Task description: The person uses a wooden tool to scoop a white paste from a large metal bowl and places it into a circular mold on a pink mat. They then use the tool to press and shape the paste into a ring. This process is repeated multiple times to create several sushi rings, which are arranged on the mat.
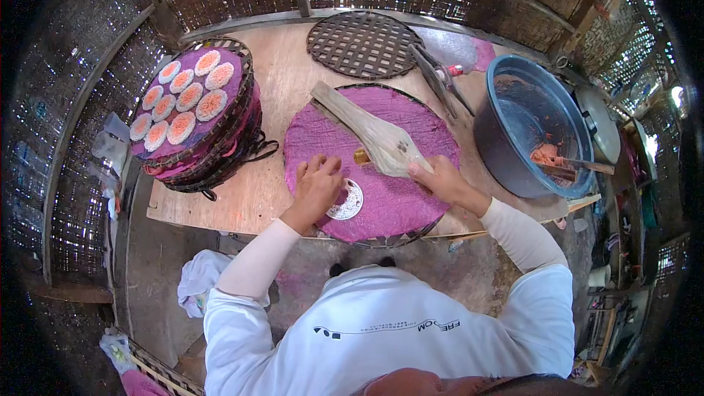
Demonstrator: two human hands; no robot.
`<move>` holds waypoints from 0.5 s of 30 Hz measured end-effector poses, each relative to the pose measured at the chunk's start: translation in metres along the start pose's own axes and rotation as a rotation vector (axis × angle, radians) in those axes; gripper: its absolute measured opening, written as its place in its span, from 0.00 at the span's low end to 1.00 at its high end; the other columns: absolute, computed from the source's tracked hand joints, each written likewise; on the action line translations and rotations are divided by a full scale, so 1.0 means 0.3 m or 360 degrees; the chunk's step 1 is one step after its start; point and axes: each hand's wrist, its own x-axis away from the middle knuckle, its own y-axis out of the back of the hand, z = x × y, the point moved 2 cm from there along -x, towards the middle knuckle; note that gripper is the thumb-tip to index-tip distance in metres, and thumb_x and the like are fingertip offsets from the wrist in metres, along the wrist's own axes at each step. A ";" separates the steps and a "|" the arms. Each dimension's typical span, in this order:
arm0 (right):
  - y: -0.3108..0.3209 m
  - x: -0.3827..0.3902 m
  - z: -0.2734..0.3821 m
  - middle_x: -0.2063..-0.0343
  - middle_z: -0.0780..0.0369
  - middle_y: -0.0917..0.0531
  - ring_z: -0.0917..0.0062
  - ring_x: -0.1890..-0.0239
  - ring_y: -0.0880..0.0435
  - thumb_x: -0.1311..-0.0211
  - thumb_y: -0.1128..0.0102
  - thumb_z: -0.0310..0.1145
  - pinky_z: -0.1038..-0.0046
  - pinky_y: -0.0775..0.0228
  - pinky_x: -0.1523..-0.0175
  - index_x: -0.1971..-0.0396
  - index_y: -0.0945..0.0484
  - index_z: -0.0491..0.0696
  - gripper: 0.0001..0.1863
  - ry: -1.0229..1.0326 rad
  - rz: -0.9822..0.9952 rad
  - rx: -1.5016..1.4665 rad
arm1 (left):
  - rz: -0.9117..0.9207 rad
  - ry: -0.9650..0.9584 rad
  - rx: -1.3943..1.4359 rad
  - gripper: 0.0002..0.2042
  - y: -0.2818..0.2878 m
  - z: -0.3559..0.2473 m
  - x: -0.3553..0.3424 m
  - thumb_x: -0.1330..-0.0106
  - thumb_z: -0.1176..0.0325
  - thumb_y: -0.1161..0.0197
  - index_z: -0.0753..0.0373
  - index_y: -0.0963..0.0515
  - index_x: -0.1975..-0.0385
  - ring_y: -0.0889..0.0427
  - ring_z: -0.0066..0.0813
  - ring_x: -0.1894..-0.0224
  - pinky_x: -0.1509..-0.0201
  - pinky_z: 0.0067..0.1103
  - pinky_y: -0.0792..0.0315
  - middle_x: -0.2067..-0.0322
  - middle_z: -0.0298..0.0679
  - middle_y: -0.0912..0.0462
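My left hand (317,189), fingers apart and slightly bent, is at the left edge of a white lacy round piece (346,202); whether it touches it I cannot tell. The piece lies on a magenta cloth (411,209) over a round woven tray (402,241). My right hand (444,183) grips the wide end of a long pale wooden paddle-like tool (367,132), held slanting over the cloth toward the upper left. Beneath the tool, left of its wide end, a small yellowish piece (361,155) shows; what it is I cannot make out.
Stacked trays (213,169) at left carry several orange-and-white rounds (189,95) on magenta cloth. A lattice tray (359,44), long tongs (444,81) and a blue tub (502,147) with orange mixture and a stick are behind and right on the wooden table (279,59). Woven walls surround it.
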 end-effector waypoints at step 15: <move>0.047 0.072 0.385 0.86 0.56 0.24 0.63 0.85 0.25 0.55 0.43 0.58 0.65 0.34 0.77 0.80 0.23 0.42 0.28 0.0912 -0.0433 0.0730 | -0.0404 0.0017 0.1393 0.13 0.277 -0.072 -0.072 0.46 0.60 0.41 0.57 0.24 0.62 0.24 0.34 0.58 0.54 0.27 0.33 0.62 0.42 0.22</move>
